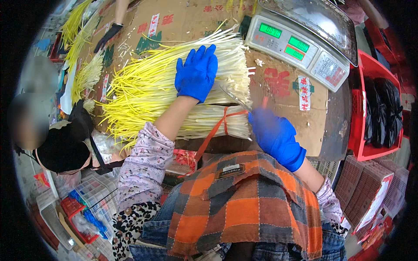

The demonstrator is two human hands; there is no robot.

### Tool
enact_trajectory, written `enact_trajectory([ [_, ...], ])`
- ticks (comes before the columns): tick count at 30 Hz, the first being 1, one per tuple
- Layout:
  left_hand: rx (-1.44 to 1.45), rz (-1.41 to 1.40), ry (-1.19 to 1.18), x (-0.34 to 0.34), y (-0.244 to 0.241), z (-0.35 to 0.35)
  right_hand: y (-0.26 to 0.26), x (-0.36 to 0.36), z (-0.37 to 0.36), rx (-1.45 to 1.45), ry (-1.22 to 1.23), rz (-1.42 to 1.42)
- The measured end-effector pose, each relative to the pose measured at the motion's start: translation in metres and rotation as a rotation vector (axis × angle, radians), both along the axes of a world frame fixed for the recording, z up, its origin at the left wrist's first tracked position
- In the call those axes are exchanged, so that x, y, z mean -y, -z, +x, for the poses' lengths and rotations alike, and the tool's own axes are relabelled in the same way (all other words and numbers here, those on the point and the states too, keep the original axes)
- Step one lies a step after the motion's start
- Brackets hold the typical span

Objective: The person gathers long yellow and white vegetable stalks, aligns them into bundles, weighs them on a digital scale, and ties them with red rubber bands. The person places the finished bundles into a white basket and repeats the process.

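Long yellow chives with pale stems [140,78] lie in a wide heap on flattened cardboard [277,75]. My left hand [197,72], in a blue glove, rests flat on top of the heap with its fingers slightly spread. Just right of the stem ends, my right hand [274,133], also blue-gloved, holds a knife by its handle. The metal blade [233,98] points up and left over the pale cut ends. On the heap's near side, a red plastic strip [225,120] loops around a bundle of stems, and its tail hangs over the table edge towards my apron.
A digital scale [297,49] with a metal pan stands at the back right. Beside it, a red crate [359,130] holds black plastic bags. A co-worker's black-gloved hand [107,37] is at the upper left, near more chives [88,75]. Plastic baskets [78,208] stand lower left.
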State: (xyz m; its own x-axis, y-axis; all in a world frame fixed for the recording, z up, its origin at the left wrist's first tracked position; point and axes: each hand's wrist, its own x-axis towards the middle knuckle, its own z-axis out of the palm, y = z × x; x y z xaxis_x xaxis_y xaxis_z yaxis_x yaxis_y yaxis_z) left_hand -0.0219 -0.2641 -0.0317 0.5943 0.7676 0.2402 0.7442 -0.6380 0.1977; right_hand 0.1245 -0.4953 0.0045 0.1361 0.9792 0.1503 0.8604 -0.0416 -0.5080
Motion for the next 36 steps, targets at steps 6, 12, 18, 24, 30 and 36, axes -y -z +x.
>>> enact_trajectory([
  [6,-0.017,0.026,-0.036,0.000,0.004,0.001,-0.009,-0.009,0.003,-0.039,0.028,0.048],
  [12,-0.022,0.134,-0.021,0.010,0.006,0.003,-0.013,-0.005,0.015,-0.077,-0.027,-0.188],
  [18,0.009,0.205,-0.011,0.010,0.010,0.000,-0.028,0.023,0.032,-0.093,0.221,-0.203],
  [24,0.100,0.286,0.060,0.007,0.007,-0.001,-0.015,0.024,0.031,-0.270,0.236,-0.171],
  [30,0.247,0.130,0.052,0.018,-0.057,-0.052,0.016,0.043,0.056,-0.218,0.333,-0.111],
  [36,0.104,-0.106,-0.098,0.005,-0.075,-0.128,0.016,0.040,0.057,-0.313,0.364,-0.226],
])
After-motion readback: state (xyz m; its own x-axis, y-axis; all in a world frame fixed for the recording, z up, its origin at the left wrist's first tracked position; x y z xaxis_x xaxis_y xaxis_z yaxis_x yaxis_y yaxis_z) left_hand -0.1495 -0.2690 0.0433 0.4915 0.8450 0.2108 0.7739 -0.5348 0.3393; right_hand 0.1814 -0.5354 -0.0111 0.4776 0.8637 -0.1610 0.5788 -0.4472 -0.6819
